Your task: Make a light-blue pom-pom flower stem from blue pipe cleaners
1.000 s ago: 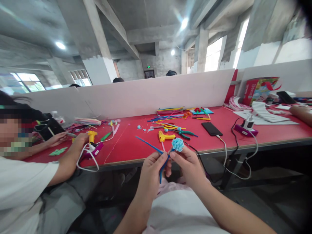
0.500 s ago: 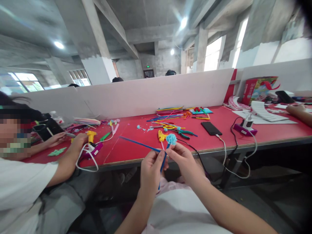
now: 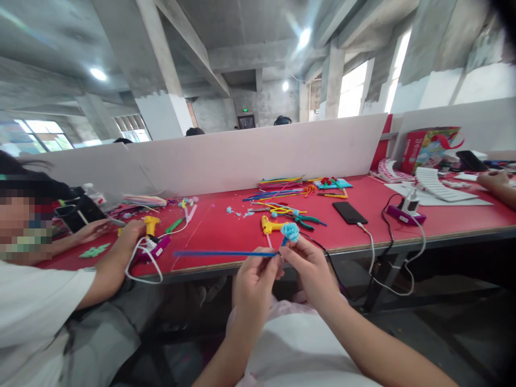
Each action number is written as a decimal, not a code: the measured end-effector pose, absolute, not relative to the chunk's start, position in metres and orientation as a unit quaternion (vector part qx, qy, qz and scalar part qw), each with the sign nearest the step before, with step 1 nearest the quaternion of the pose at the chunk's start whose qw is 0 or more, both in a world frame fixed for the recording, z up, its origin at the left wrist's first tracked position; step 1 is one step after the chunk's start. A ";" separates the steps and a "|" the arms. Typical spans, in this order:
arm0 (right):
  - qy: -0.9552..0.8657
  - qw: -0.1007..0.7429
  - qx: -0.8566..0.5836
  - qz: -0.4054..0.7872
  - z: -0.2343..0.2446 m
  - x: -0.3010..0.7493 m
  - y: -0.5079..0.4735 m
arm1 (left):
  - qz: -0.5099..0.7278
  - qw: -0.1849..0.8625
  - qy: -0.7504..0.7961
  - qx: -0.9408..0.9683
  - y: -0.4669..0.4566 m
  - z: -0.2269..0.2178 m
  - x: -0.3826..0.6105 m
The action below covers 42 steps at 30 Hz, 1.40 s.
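Observation:
My left hand [image 3: 253, 282] is closed in a pinch on a blue pipe cleaner [image 3: 217, 253] that sticks out level to the left. My right hand [image 3: 308, 269] is closed on the stem just under a light-blue fluffy pompom flower [image 3: 290, 231], which stands above my fingers. Both hands meet in front of the red table's [image 3: 226, 236] near edge, above my lap. A yellow glue gun [image 3: 269, 225] lies on the table just behind the flower.
Loose coloured pipe cleaners [image 3: 280, 185], green pliers [image 3: 304, 219], a black phone [image 3: 349, 212] and a purple power strip [image 3: 406, 214] with white cables lie on the table. A person [image 3: 44, 301] sits at my left with hands on the table. White dividers [image 3: 258, 153] back the table.
The blue pipe cleaner's free end has swung down from pointing up-left to lying level. My hands have shifted slightly with the flower.

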State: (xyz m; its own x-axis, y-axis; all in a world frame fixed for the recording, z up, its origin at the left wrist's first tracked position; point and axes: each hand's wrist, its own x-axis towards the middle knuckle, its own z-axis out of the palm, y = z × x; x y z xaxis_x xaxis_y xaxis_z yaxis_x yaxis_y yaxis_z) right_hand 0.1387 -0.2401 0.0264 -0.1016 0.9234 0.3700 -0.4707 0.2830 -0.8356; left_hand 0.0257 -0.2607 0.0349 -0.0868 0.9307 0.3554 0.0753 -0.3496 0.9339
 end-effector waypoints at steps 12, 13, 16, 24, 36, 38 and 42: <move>-0.520 0.575 -0.183 0.605 0.024 0.141 -0.241 | 0.534 0.699 0.322 0.348 -0.255 0.040 0.019; -0.512 0.578 -0.179 0.610 0.023 0.141 -0.239 | 0.519 0.721 0.317 0.331 -0.255 0.040 0.018; -0.495 0.585 -0.178 0.617 0.018 0.141 -0.236 | 0.500 0.749 0.305 0.311 -0.253 0.040 0.020; -0.467 0.628 -0.241 0.574 0.014 0.124 -0.225 | 0.625 0.404 0.449 0.495 -0.246 0.024 0.029; -0.492 0.663 -0.343 0.448 0.006 0.133 -0.189 | 0.610 0.214 0.481 0.593 -0.207 0.019 0.032; -0.498 0.659 -0.350 0.442 0.005 0.134 -0.174 | 0.597 0.267 0.481 0.584 -0.190 0.017 0.034; -0.495 0.644 -0.343 0.472 0.001 0.135 -0.147 | 0.596 0.485 0.431 0.474 -0.158 0.015 0.034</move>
